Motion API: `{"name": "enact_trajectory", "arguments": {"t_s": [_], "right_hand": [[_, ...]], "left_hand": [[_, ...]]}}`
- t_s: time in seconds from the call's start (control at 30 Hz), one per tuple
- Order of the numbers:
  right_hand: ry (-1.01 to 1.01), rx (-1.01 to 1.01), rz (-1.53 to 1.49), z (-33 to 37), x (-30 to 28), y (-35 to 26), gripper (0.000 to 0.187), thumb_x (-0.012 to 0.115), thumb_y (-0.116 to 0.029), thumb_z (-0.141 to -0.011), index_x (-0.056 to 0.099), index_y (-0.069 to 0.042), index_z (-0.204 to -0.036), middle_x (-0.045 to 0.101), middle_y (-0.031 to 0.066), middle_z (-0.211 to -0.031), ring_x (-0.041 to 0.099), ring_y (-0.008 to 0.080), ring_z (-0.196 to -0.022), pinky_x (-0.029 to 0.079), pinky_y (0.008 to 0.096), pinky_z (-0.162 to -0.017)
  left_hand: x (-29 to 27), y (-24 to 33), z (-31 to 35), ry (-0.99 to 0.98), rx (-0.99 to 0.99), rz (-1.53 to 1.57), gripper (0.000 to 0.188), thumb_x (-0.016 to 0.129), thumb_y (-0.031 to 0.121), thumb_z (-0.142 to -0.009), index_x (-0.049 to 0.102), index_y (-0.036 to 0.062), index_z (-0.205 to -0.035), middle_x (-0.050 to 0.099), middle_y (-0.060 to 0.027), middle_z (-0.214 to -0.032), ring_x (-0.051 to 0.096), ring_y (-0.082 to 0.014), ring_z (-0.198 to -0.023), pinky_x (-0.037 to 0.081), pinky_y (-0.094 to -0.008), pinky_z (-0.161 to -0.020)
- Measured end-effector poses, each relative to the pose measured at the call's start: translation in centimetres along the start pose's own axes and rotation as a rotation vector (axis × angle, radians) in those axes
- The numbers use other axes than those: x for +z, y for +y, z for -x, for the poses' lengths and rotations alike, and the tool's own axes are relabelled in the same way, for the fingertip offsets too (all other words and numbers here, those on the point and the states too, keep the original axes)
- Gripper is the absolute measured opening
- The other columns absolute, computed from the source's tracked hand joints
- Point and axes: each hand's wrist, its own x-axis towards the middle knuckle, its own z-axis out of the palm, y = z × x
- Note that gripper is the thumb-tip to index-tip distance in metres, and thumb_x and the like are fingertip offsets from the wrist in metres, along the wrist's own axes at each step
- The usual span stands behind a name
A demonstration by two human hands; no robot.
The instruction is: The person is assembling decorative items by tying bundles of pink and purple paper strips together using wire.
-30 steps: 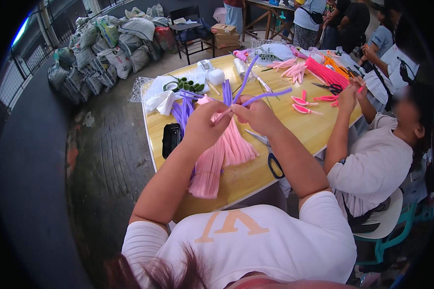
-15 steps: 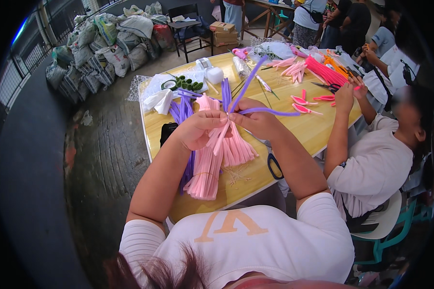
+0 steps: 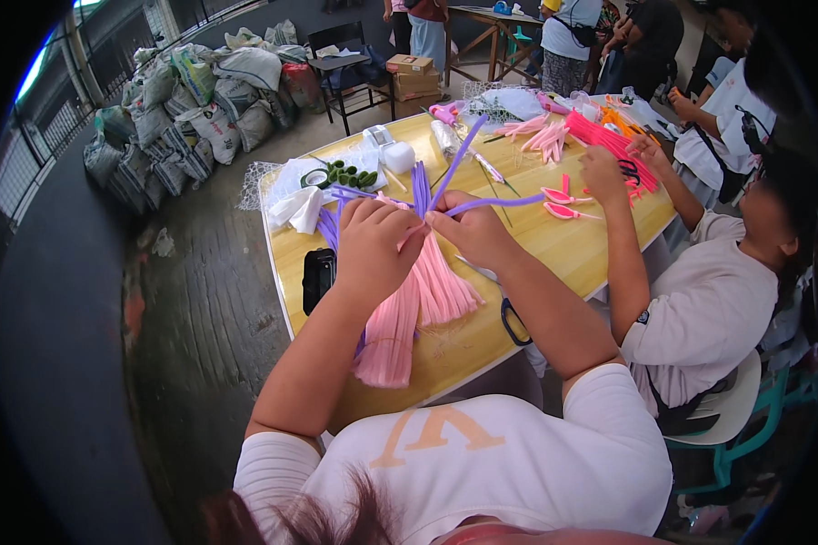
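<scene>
My right hand [image 3: 466,227] pinches purple pipe cleaners [image 3: 459,163]; two fuzzy ends stick out, one up and one to the right. Meeting it at the join, my left hand [image 3: 379,234] is turned back-up, its fingers closed on a pipe cleaner mostly hidden beneath them. Under both hands lie bundles of pink pipe cleaners [image 3: 445,286], fanned toward me. More purple pipe cleaners [image 3: 329,227] lie beyond and to the left. Scissors with dark handles [image 3: 513,322] rest right of the pink bundle.
An open black case [image 3: 318,280] sits by the left edge. Farther back are green fuzzy pieces [image 3: 350,174], a tape roll [image 3: 315,178] and pink-handled pliers [image 3: 568,211]. A co-worker [image 3: 700,291] sits at the right near hot-pink pipe cleaners [image 3: 600,143]. Filled sacks [image 3: 214,118] are piled behind.
My left hand has rolled over so its back faces up, covering the pink stem seen before. My right hand keeps its pinch. The co-worker's hands have shifted left and lower.
</scene>
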Motion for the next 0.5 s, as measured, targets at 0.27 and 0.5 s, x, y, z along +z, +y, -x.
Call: {"name": "enact_trajectory", "arguments": {"t_s": [0.27, 0.5], "right_hand": [[-0.156, -0.240, 0.124, 0.2, -0.6, -0.5, 0.016, 0.063, -0.016, -0.084, 0.059, -0.001, -0.088, 0.057, 0.0070, -0.081, 0.054, 0.0156, -0.075, 0.044, 0.0290, -0.067], [-0.223, -0.381, 0.060, 0.4, -1.0, -1.1, 0.012, 0.061, -0.014, -0.086, 0.059, -0.002, -0.089, 0.058, 0.0055, -0.081, 0.054, 0.0156, -0.076, 0.044, 0.0292, -0.069]], "left_hand": [[0.0, -4.4, 1.4, -0.622, -0.193, 0.987, 0.031, 0.061, 0.013, -0.082, 0.059, -0.0038, -0.107, 0.063, -0.0135, -0.101, 0.062, -0.0247, -0.096, 0.048, -0.0331, -0.089], [2.8, -4.0, 3.3, -0.544, -0.865, 2.029, 0.023, 0.059, 0.015, -0.086, 0.060, -0.0016, -0.102, 0.063, -0.0127, -0.094, 0.064, -0.0256, -0.086, 0.049, -0.0509, -0.087]]}}
